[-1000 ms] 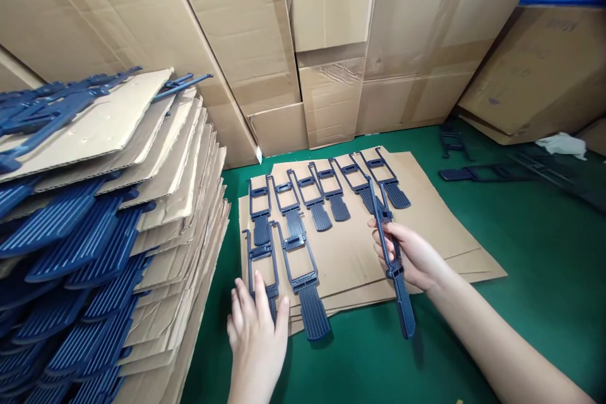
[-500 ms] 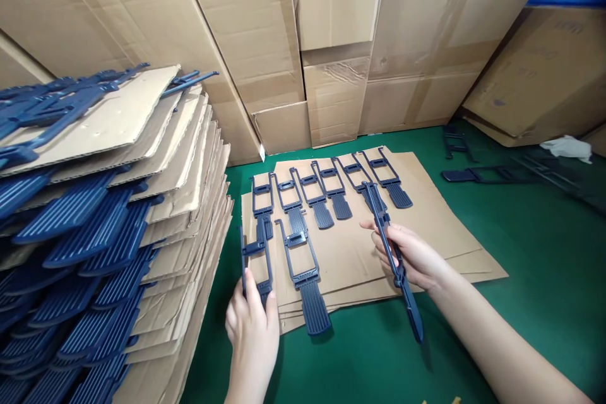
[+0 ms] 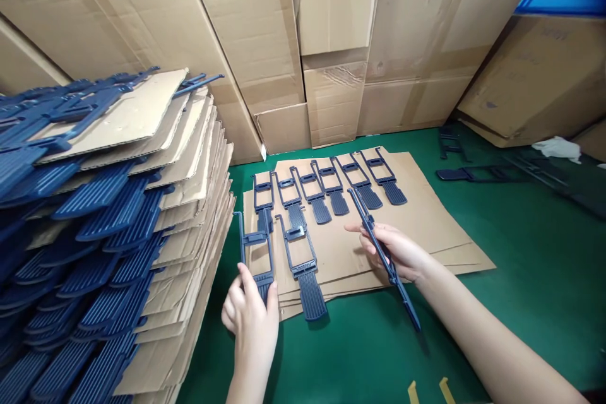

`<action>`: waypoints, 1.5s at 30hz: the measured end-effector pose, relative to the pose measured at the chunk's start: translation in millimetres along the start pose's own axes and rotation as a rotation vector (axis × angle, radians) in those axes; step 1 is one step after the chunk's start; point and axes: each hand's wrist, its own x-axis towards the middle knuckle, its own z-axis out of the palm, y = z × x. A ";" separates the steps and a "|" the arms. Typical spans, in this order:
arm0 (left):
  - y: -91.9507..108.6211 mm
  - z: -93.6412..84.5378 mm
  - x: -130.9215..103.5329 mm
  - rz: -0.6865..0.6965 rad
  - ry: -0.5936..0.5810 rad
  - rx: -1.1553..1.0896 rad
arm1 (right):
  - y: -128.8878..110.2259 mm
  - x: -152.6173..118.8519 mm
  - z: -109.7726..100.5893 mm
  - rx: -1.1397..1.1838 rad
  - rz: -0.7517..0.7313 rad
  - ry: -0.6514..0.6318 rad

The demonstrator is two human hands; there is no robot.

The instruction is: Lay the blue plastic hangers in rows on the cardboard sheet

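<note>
My left hand (image 3: 250,312) is closed on the lower part of a dark blue plastic frame (image 3: 255,238) at the cardboard's left edge; its lower end is hidden by my fingers. In my right hand (image 3: 395,251) is a similar blue plastic frame (image 3: 406,304), tilted and seen edge-on above the cardboard sheet (image 3: 421,202). Between the hands, another blue frame with a ribbed paddle (image 3: 312,297) lies flat, its paddle past the sheet's near edge. Several more such frames (image 3: 334,182) form a row along the far side of the sheet.
On the left rises a tall stack of cardboard layers (image 3: 189,202) with blue ribbed paddles sticking out. Cardboard boxes (image 3: 265,31) wall off the back. Loose blue frames (image 3: 483,173) and a white crumpled piece (image 3: 558,149) lie right on the green table (image 3: 521,315). Two yellow strips (image 3: 445,390) show at the bottom.
My left hand's frame now lies flatter beside its neighbour. My right hand, with its frame, has shifted slightly left. The camera view has moved a little.
</note>
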 end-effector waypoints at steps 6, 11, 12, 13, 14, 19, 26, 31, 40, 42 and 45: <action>-5.5 -6.0 -7.3 -0.097 -0.024 -0.415 | -0.3 1.9 -0.8 -0.023 -0.015 0.031; -5.4 -6.3 -23.1 0.112 0.193 -0.793 | -2.5 0.8 1.2 -0.003 -0.014 0.033; -3.9 -8.6 -24.6 0.137 0.198 -0.820 | -3.1 0.3 2.4 0.010 -0.008 0.039; -2.4 -11.8 -24.9 0.124 0.173 -0.827 | -3.7 -0.4 3.8 0.024 -0.003 0.046; -1.2 -15.6 -24.1 0.077 0.124 -0.826 | -4.4 -1.0 5.4 0.037 0.001 0.054; -2.0 -32.6 -9.2 -0.056 -0.168 -0.713 | -4.9 -1.5 11.0 0.112 0.043 0.085; -1.8 -30.3 -4.3 0.067 0.037 -0.267 | -1.0 1.6 10.6 0.129 0.057 0.092; -6.6 -12.3 1.0 0.245 0.007 -0.043 | -1.6 1.0 14.1 0.152 0.111 0.116; 3.2 -13.7 2.5 0.191 -0.106 0.143 | 4.4 4.1 12.9 0.102 0.094 0.075; 5.5 -15.4 2.6 0.189 -0.123 0.169 | 5.6 4.0 14.0 0.093 0.101 0.069; 10.4 -16.5 1.2 0.194 -0.133 0.189 | 6.0 2.7 16.7 0.084 0.117 0.070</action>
